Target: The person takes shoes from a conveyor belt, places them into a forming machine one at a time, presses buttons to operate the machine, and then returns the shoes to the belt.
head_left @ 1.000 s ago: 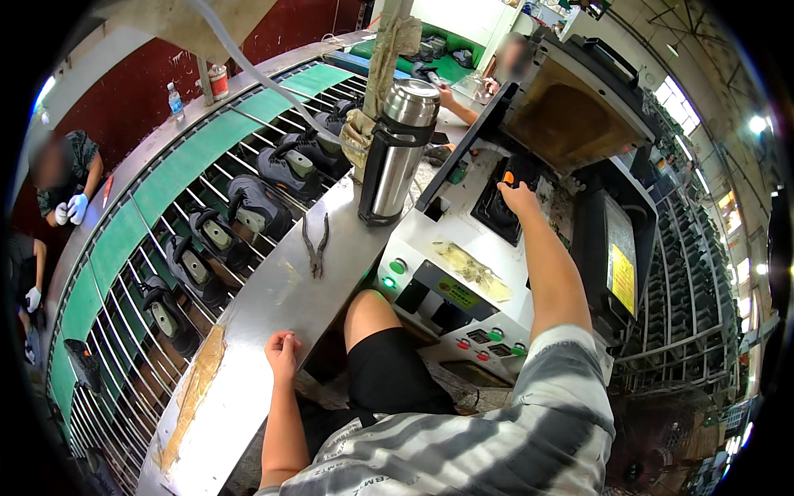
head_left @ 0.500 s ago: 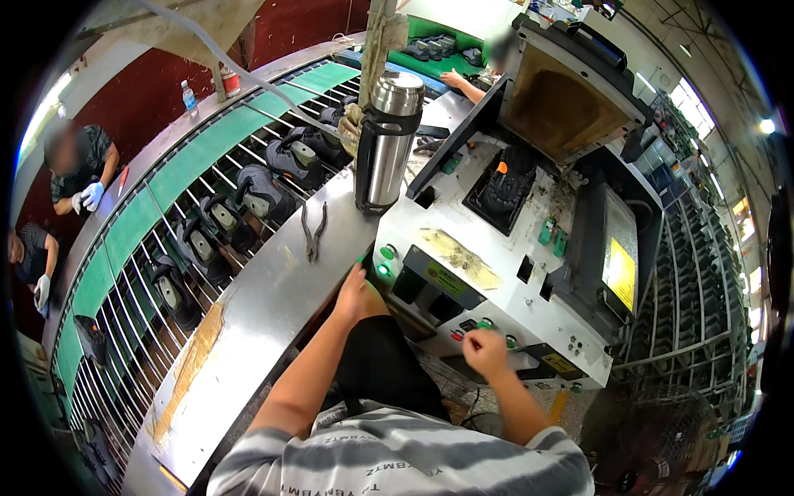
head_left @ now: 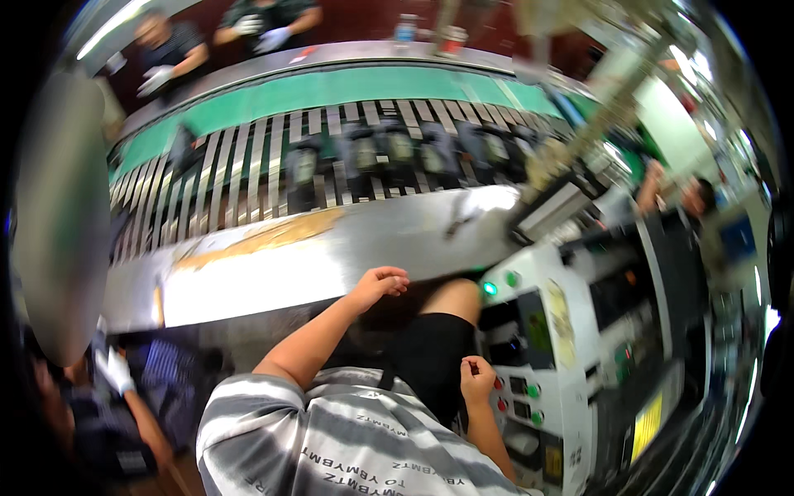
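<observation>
My left hand [head_left: 380, 284] is in the air by the front edge of the steel table [head_left: 397, 240]. Its fingers are loosely stretched and hold nothing I can see. Close to the button panel [head_left: 518, 398] of the white machine [head_left: 571, 331], my right hand [head_left: 475, 379] is curled closed, with nothing showing in it. A pair of pliers [head_left: 457, 217], blurred, lies on the table beyond my left hand. The steel thermos [head_left: 552, 208] stands by the machine's far corner, smeared by motion.
Several dark grey shoes [head_left: 364, 157] sit on the bar rack beyond the table, with a green belt [head_left: 331, 87] behind. Co-workers in gloves [head_left: 157, 78] are across the line. Another gloved co-worker [head_left: 116, 372] is close on my left. The machine's raised lid [head_left: 674, 264] stands at right.
My view has swung left, so the machine now lies farther right and a co-worker shows at lower left. My left hand has drawn away from the machine's green buttons; my right stays closed near its panel.
</observation>
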`<act>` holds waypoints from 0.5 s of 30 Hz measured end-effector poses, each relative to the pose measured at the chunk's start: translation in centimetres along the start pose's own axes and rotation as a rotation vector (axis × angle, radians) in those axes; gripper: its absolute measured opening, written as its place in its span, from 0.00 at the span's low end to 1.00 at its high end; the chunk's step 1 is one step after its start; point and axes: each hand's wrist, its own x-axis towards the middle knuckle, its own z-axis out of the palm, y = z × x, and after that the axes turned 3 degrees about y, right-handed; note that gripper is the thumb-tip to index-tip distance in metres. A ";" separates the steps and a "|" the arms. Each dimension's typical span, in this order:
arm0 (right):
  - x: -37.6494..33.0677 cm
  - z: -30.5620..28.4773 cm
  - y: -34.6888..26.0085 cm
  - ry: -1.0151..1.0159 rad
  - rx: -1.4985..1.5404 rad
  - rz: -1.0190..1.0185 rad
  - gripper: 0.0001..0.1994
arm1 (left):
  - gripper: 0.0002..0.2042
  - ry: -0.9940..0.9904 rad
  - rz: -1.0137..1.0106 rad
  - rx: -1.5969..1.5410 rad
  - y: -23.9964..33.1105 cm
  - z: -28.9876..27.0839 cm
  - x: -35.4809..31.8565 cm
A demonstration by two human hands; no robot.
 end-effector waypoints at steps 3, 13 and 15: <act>3.0 6.6 -2.0 -0.216 0.022 -0.143 0.02 | 0.10 0.371 0.082 0.003 3.5 -8.5 -5.1; 11.5 27.4 -10.6 -0.581 -0.071 -0.479 0.02 | 0.32 1.269 0.279 0.985 14.7 -36.0 -8.7; 12.0 30.6 -10.3 -0.571 -0.155 -0.547 0.02 | 0.38 1.368 0.263 1.270 17.9 -40.7 -5.7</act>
